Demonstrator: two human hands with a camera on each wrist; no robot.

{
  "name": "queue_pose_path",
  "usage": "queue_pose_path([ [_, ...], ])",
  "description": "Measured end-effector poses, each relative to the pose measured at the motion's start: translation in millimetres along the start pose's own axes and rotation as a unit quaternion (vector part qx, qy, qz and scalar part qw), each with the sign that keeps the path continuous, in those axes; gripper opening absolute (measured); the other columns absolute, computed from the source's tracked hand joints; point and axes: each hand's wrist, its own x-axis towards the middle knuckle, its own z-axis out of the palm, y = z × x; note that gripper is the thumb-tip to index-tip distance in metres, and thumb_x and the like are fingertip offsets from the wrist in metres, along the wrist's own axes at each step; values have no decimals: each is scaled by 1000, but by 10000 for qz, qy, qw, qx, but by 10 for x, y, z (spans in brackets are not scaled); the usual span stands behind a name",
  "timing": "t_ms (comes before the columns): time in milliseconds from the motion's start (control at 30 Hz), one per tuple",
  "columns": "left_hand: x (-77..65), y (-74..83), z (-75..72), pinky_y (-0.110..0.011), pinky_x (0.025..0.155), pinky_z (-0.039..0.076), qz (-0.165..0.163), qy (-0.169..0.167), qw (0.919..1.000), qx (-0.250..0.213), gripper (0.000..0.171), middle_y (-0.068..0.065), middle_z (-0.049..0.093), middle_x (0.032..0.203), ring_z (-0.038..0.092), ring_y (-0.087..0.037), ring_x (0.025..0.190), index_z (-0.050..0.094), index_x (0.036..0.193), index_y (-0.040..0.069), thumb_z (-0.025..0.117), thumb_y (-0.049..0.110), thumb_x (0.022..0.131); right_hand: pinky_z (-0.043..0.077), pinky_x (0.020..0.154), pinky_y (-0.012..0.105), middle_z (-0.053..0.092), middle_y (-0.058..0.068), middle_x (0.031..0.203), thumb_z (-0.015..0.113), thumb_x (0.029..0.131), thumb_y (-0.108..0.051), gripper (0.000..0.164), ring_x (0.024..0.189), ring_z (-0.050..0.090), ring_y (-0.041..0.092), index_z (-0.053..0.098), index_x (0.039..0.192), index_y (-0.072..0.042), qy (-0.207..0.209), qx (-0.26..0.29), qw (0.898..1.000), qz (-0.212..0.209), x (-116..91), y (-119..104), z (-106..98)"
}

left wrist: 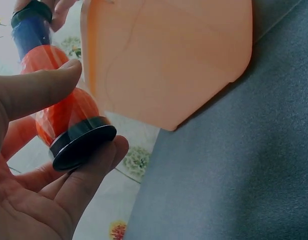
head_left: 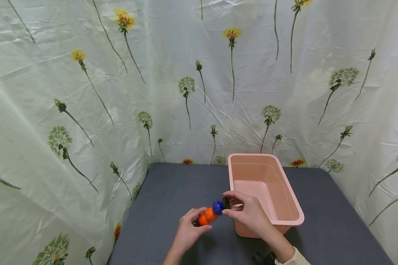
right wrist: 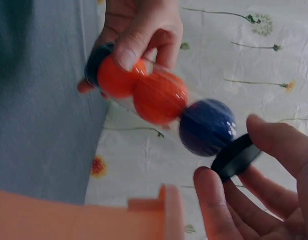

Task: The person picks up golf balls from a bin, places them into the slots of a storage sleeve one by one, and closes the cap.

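Note:
A clear tube (right wrist: 191, 95) holds two orange balls (right wrist: 160, 98) and one blue ball (right wrist: 207, 127) in a row, with a black cap at each end. My left hand (head_left: 187, 229) grips the orange-ball end, thumb across the clear wall and fingers around the lower black cap (left wrist: 84, 145). At the blue-ball end, my right hand (head_left: 248, 213) pinches the other black cap (right wrist: 237, 156) between thumb and fingers. The tube is tilted above the table, its right end higher in the head view. Whether the upper cap is fully seated cannot be told.
A pink plastic bin (head_left: 298, 218) stands on the dark grey table (head_left: 182, 184), just right of the tube and partly behind my right hand. Black objects (head_left: 263, 258), partly cut off, lie by my right forearm. A flowered curtain (head_left: 172, 92) hangs behind the table.

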Motion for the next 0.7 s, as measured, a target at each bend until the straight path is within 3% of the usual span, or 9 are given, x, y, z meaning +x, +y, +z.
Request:
queue_pose_path([
  [133,-5,19,11,-40,86,56,122,14,9997,204,49,6,63,101,64,-16,94,73,119,29,91,28,74,58,75,29,71,-3,106,85,83,-23,39,82,68,16,71,118,-17,-348,-387,9983,-248,27,-9,-82],
  [367,-10,52,26,-32,81,56,661,95,9953,704,49,9,63,99,62,-14,90,74,119,27,92,22,73,58,74,27,72,-1,106,84,83,-27,38,82,69,8,72,117,-12,-852,-1112,9892,-425,62,-38,-169],
  [533,-19,104,30,-31,81,55,797,132,9927,894,50,9,62,98,61,-13,89,74,119,25,92,20,73,58,71,25,73,-1,100,84,83,-29,35,79,70,7,74,112,-12,-722,-1433,9864,-366,73,-70,-152],
  [700,-41,170,38,-31,80,56,1140,358,9810,1531,54,10,60,96,59,-10,86,74,122,21,93,21,72,56,68,20,75,0,98,84,82,-28,37,76,68,4,76,113,-10,-567,-1743,9825,-321,65,-126,-130],
])
